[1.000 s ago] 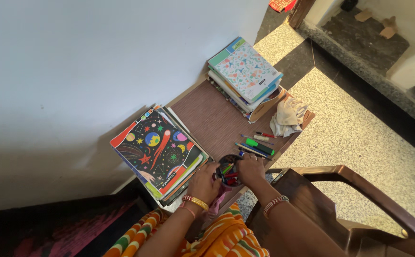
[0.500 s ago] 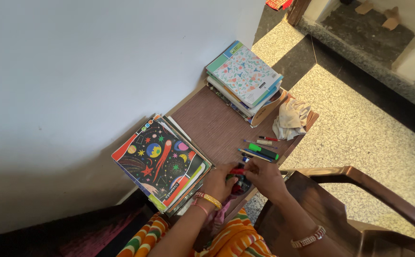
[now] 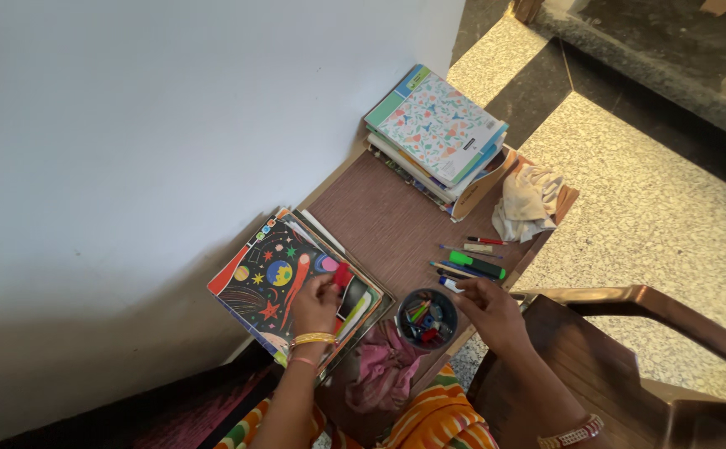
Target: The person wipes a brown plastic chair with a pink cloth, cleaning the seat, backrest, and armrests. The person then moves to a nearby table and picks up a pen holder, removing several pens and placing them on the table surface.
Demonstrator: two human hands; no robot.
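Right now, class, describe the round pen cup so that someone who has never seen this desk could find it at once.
Start at the brown desk against the white wall. Go to its near edge, between the space-pattern book and the loose pens. The cup stands there beside the right hand, above a pink cloth: the only round, dark container, full of coloured pens.

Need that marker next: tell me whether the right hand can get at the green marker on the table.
Probably yes: the right hand hovers just beside the green marker, which lies uncovered among loose pens, with nothing between them.

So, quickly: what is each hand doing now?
Left hand: closed on a small red thing.
Right hand: at the pen cup; grip cannot be told.
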